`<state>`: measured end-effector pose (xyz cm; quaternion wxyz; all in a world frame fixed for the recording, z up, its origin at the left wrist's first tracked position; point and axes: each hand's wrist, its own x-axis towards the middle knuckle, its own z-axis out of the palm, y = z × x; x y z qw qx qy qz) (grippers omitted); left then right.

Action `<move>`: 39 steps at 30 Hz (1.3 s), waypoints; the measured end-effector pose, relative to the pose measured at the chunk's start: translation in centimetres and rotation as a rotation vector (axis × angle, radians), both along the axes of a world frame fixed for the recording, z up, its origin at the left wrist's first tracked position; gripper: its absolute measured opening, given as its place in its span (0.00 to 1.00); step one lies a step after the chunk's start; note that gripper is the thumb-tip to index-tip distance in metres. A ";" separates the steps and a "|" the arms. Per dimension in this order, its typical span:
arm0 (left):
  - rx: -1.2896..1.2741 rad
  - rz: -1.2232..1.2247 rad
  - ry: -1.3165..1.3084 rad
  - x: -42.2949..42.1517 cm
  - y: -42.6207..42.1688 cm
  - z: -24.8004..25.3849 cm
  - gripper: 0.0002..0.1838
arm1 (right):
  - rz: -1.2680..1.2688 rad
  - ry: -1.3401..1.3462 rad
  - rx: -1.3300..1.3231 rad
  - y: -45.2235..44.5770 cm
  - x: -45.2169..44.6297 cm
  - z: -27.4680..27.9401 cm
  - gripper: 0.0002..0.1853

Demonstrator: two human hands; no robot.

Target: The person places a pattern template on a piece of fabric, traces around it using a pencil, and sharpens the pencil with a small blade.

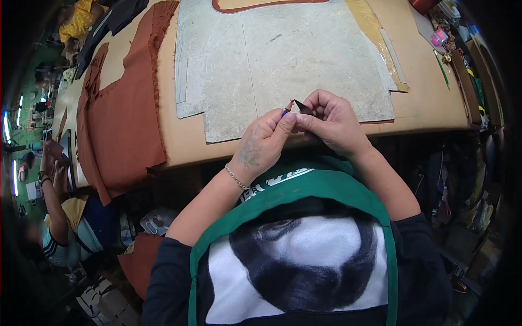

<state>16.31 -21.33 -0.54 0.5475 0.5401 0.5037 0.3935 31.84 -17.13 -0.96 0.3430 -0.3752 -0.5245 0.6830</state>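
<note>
Both hands meet over the table's near edge. My left hand [263, 142] is closed around a blue pencil [285, 112], whose bared tip points up and away from me. In my right hand [336, 126] is a dark pointed blade [302, 107], pinched by closed fingers, its point beside the pencil tip. The two thumbs are close together, perhaps touching. Beyond the hands, a large grey pattern board [228, 65] lies flat on the tan table [429, 106].
Rust-brown fabric [128, 122] lies at the left and hangs over the table edge. A green pencil [441, 69] and boxes [470, 89] are at the right. Another person's arm [54, 209] shows at far left.
</note>
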 end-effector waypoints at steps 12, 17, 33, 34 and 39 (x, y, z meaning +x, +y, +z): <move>-0.130 0.050 0.122 0.2 0.2 0.9 0.20 | -0.097 0.039 0.043 -0.2 0.0 0.7 0.09; -0.135 0.040 0.044 0.1 0.3 0.3 0.20 | -0.138 0.061 0.043 -0.1 0.2 0.8 0.09; -0.133 -0.021 0.009 -0.4 -0.1 1.2 0.12 | -0.011 -0.008 -0.080 -0.3 -0.1 0.9 0.10; -0.094 -0.024 0.023 -0.4 -0.1 0.8 0.13 | -0.009 -0.005 -0.073 -0.3 -0.1 0.8 0.10; 0.060 -0.013 0.173 -0.1 -0.3 0.6 0.16 | -0.007 -0.035 -0.092 -0.4 -0.2 0.9 0.10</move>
